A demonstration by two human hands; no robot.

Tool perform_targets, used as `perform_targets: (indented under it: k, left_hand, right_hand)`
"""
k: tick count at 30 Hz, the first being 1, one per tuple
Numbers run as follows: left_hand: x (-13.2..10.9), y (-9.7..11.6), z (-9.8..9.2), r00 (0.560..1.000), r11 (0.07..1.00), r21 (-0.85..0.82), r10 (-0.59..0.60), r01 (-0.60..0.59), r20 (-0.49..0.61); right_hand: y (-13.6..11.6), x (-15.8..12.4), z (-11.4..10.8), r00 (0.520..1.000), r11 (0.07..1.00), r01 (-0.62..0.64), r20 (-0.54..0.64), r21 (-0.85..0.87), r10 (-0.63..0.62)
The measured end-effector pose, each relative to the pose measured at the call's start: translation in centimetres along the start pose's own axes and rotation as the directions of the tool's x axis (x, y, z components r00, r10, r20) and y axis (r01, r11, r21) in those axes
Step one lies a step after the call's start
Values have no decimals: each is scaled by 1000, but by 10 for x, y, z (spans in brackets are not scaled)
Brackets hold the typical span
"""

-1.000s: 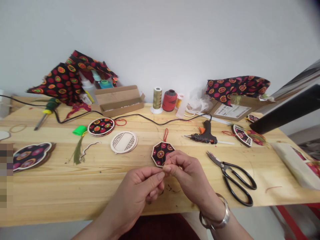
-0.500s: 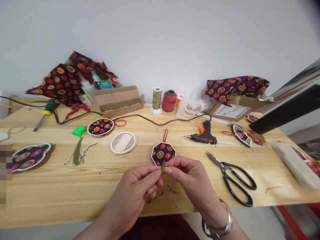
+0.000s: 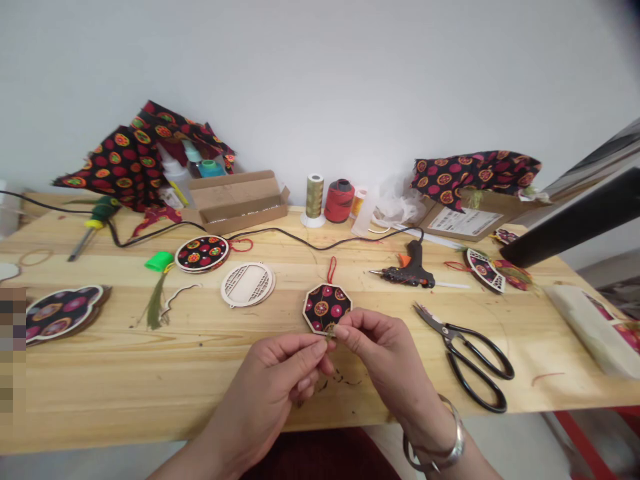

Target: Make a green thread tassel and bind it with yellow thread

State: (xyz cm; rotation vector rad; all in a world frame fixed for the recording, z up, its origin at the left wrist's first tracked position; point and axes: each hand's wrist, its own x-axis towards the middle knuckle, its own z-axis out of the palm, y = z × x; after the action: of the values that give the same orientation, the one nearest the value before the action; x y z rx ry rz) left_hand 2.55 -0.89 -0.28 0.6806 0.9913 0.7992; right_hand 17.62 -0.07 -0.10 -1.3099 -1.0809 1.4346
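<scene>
Both hands meet low in the middle, just above the table's front edge. My left hand (image 3: 280,383) pinches thumb and forefinger on a thin olive-green thread or tassel end (image 3: 329,331). My right hand (image 3: 385,357), a metal bangle on its wrist, pinches the same bit from the other side. Right behind the fingertips lies an octagonal wooden ornament (image 3: 325,305) covered in black fabric with red and orange circles, a red cord loop at its top. Short thread scraps (image 3: 340,379) lie on the wood under the hands.
Black-handled scissors (image 3: 467,357) lie right of my hands, a black glue gun (image 3: 407,270) behind them with its cord running left. A bare round wooden frame (image 3: 249,284), a round fabric ornament (image 3: 202,253), thread spools (image 3: 339,200), a cardboard box (image 3: 235,200) and patterned fabric (image 3: 130,160) stand farther back.
The hands stay pinched together and have barely shifted; the right fingertips drew back toward me and then returned to the ornament's lower edge. Nothing else on the table has moved.
</scene>
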Motion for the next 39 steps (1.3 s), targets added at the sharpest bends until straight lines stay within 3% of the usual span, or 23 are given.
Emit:
perform_targets:
  k: [9, 15, 18, 29, 35, 39]
  left_hand:
    - [2, -1, -1, 1000, 1000, 5, 8, -8, -22]
    - [2, 0, 0, 1000, 1000, 16, 6, -6, -7]
    - [1, 1, 2, 1000, 999, 43, 7, -7, 3]
    - [2, -1, -1, 999, 980, 197, 45, -39, -29]
    - [3, 0, -7, 970, 808, 548, 243, -215, 22]
    - [11, 0, -16, 884, 640, 640, 446, -425, 140]
  right_hand:
    - [6, 1, -4, 994, 996, 80, -67, -34, -82]
    - [8, -1, -5, 994, 976, -104, 55, 189, 95]
    - [5, -2, -1, 989, 958, -131, 95, 256, 109]
    - [5, 0, 1, 997, 997, 55, 52, 55, -58]
    - [-1, 2, -5, 994, 992, 98, 43, 80, -102]
    - [-9, 0, -12, 985, 979, 174, -22, 110, -173]
